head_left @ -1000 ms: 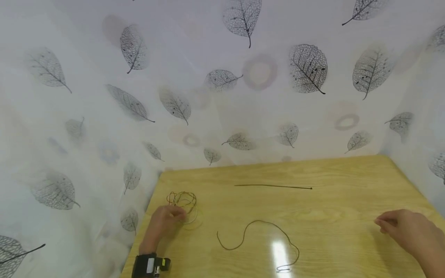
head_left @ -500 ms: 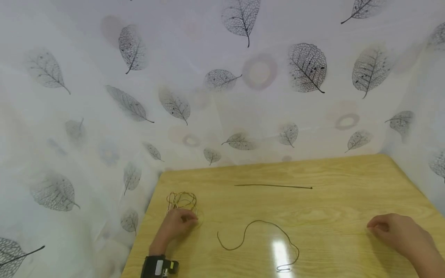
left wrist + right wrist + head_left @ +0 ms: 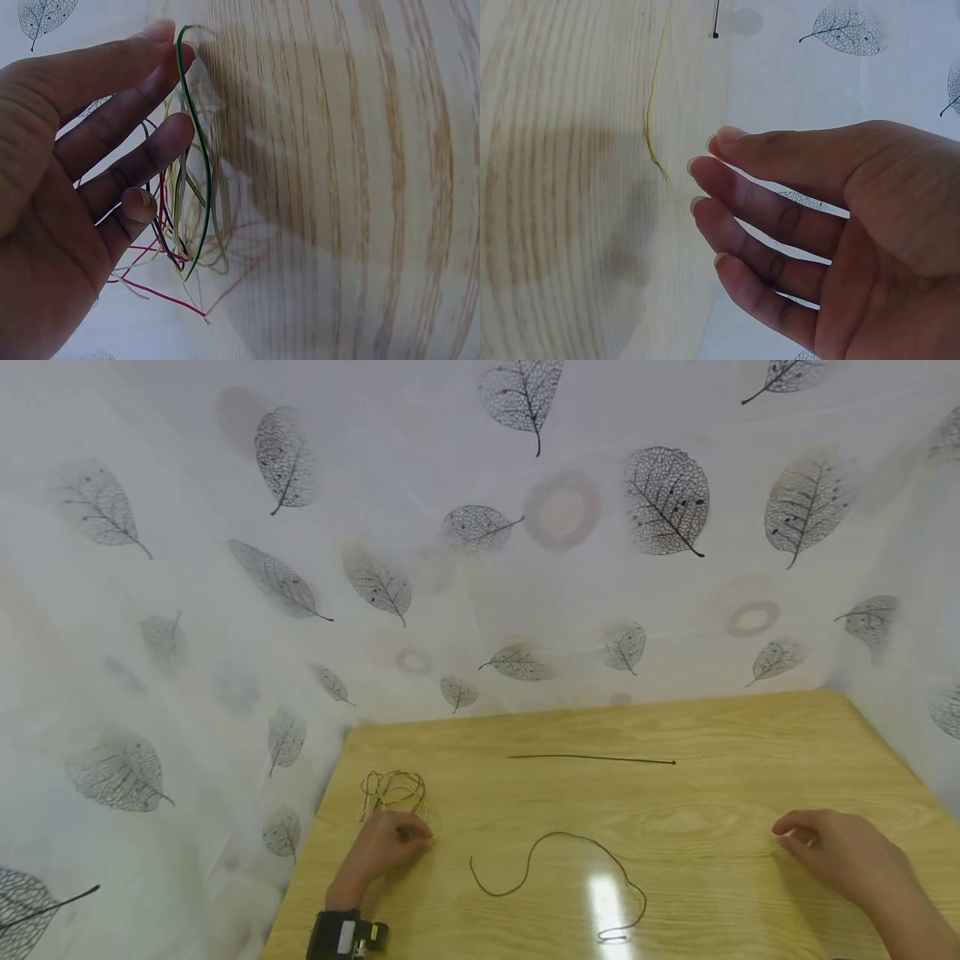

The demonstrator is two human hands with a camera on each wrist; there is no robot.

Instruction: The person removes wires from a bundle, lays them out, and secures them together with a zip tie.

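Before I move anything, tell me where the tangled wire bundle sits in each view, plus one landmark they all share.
Head: the wire bundle lies left of centre, just beyond the left hand, which partly hides it.
Left wrist: left of centre, partly behind that hand's fingers.
Right wrist: not in it; a lone yellow wire shows, but I cannot tell whether it joins the bundle.
Shared landmark: the wood-grained table.

This is a small screened-off work corner, whether in a home or a workshop unclear: pale leaf-printed sheeting rises behind and at both sides of a wood-grain tabletop that bears thin coloured wires
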